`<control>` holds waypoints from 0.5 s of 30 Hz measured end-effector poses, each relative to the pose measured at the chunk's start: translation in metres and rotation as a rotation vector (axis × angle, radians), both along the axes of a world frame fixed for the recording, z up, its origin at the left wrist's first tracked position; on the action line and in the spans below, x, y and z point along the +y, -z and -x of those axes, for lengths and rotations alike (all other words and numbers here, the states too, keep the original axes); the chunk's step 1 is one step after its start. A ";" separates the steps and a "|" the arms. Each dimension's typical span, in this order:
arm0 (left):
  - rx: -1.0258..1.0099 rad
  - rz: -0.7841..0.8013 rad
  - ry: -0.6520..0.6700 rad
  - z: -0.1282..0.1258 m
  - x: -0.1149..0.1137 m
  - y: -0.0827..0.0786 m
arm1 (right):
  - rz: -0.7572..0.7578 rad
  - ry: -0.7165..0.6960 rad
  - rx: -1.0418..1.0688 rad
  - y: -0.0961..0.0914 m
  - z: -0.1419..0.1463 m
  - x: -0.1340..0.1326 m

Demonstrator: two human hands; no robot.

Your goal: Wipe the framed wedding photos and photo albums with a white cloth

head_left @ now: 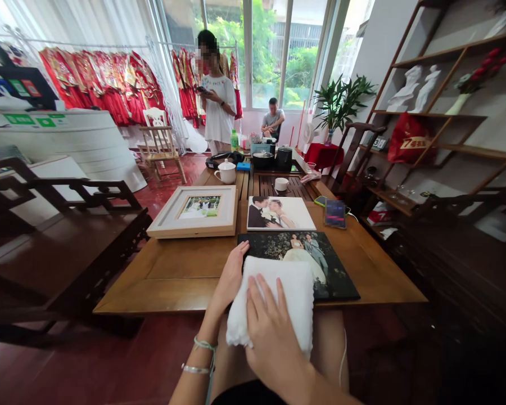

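Observation:
A dark wedding photo panel (337,270) lies at the near edge of the wooden table and shows a couple in front of dark foliage. My left hand (231,270) grips its left edge, some fingers hidden by the panel and cloth. Across the panel's lower left part spreads a folded white towel (297,281), which hangs past the table edge toward my lap. Flat on this towel lies my right hand (274,332), fingers stretched out. Just behind the dark panel is a lighter wedding photo panel (295,216). To the left sits a pale wood picture frame (164,225).
On the wooden table (172,287) stand a white lidded cup (226,171), a small white cup (281,184), a phone (335,214) and black pots (284,159). One person (221,107) stands beyond; another (272,119) sits by the window. Dark wooden chairs (67,225) flank the left.

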State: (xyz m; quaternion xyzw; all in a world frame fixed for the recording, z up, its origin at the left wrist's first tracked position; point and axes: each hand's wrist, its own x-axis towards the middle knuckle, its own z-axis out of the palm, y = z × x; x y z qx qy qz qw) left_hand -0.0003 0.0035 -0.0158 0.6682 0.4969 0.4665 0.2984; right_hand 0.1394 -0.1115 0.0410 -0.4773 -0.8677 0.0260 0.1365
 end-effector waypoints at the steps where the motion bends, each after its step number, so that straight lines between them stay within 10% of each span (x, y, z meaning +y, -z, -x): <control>1: -0.003 -0.001 0.006 0.001 0.000 0.000 | -0.002 -0.010 0.016 0.001 0.003 -0.004; 8: 0.071 -0.060 0.041 0.002 0.000 0.002 | 0.094 -0.068 0.136 -0.001 -0.030 0.004; 15: 0.167 -0.167 0.051 0.002 0.001 0.007 | 0.108 0.240 0.013 -0.005 -0.098 0.086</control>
